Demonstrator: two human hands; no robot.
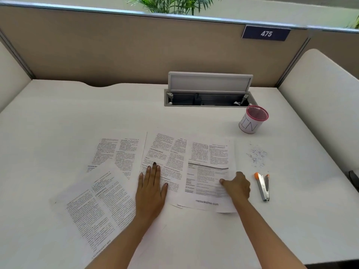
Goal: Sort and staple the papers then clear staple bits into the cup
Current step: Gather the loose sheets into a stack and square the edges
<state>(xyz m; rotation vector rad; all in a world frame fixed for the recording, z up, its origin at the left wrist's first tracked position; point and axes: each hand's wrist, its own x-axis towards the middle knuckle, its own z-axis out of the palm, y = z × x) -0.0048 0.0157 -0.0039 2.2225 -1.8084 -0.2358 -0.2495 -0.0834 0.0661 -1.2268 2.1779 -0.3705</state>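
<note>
Several printed sheets lie spread across the white desk (58, 117). My left hand (152, 188) presses flat, fingers straight, on the middle sheet (167, 152). My right hand (238, 186) pinches the right edge of the sheet with a table (208, 167), thumb on top. A tilted sheet (97, 202) lies at the front left, partly over another sheet (116, 150). A silver and orange stapler (263, 186) lies just right of my right hand. Loose staple bits (256, 155) are scattered beyond it. The pink-rimmed mesh cup (252, 119) with a white label stands further back.
An open cable hatch (208, 94) with a raised lid sits in the desk behind the papers. Beige partition walls close off the back and both sides. A dark object (353, 179) shows at the desk's right edge.
</note>
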